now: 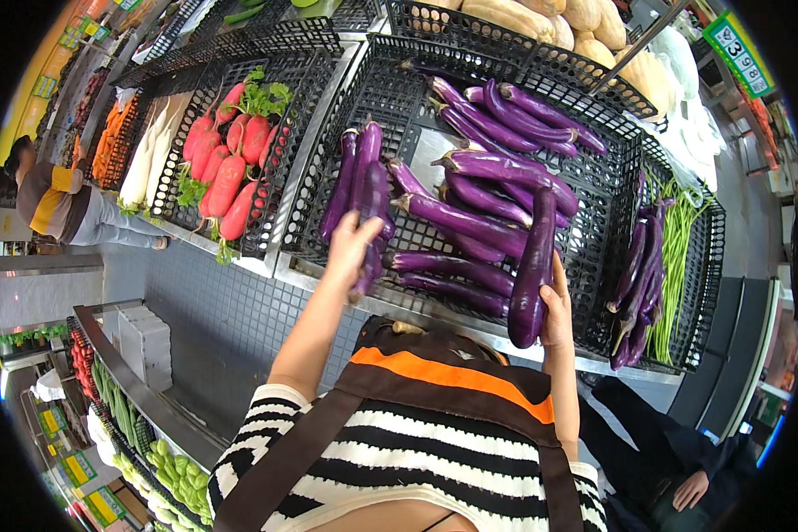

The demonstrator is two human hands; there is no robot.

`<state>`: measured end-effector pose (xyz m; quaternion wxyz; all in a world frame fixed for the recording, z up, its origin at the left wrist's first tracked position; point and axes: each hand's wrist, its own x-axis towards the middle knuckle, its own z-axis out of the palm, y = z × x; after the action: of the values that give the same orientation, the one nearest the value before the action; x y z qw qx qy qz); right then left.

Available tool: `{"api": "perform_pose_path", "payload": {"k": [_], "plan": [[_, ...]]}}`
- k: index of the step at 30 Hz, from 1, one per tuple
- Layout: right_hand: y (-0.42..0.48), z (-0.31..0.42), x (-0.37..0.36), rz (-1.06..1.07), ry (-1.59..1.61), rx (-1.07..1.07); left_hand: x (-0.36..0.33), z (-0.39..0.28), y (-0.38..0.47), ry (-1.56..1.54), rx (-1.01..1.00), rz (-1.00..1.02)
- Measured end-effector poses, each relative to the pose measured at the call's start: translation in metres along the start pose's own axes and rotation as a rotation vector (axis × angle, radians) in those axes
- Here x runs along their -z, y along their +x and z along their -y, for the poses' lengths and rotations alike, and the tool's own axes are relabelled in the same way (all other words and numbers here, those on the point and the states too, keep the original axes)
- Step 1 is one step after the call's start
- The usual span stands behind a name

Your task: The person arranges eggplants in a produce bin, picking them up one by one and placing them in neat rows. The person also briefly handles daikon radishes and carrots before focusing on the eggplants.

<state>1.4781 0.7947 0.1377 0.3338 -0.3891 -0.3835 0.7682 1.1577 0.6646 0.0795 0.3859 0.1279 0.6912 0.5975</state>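
My left hand (pixel 354 245) is closed around a long purple eggplant (pixel 375 183), blurred by motion, over the left side of a black plastic crate (pixel 595 213). Other eggplants (pixel 336 196) lie upright in the picture right beside it. In my right hand (pixel 556 302) is another eggplant (pixel 532 279), held by its side near the crate's front edge, its thick rounded end towards me. Between my hands lies a loose pile of eggplants (pixel 462 223), mostly pointing sideways. Further back in the crate rests a second group of eggplants (pixel 499 123).
Left of the crate stand red radishes (pixel 228 183), white radishes (pixel 147 156) and carrots (pixel 115 136). A right-hand crate holds slim eggplants (pixel 640 269) and long green beans (pixel 677 266). Pumpkins (pixel 585 30) lie behind. One person (pixel 53 193) stands at far left, another (pixel 678 452) at lower right.
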Motion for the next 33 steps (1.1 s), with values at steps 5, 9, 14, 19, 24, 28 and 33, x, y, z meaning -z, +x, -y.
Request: {"api": "perform_pose_path", "payload": {"k": [5,9,14,19,24,28,33], "plan": [[0.003,0.007,-0.003,-0.082,-0.173,0.065,0.078,0.002,0.078,0.358,-0.148,-0.172],[0.01,-0.001,0.019,-0.258,-0.301,0.118,0.071,0.012,0.092,1.08,-0.578,-0.298],[0.024,-0.028,0.093,-0.49,-0.6,0.147,0.022,0.018,0.067,1.047,-0.615,-0.186],[0.044,-0.042,0.128,-0.554,-1.202,0.032,0.006,0.041,0.067,1.132,-0.466,-0.145],[0.079,-0.02,0.05,-0.042,-1.684,0.453,-0.013,0.032,0.052,1.201,-0.637,-0.161],[0.105,-0.03,0.035,0.184,-1.851,0.246,-0.068,0.022,0.021,0.982,-0.809,0.128],[0.076,-0.018,0.028,0.179,-1.549,0.128,-0.101,0.049,-0.014,0.653,-0.724,0.133]]}}
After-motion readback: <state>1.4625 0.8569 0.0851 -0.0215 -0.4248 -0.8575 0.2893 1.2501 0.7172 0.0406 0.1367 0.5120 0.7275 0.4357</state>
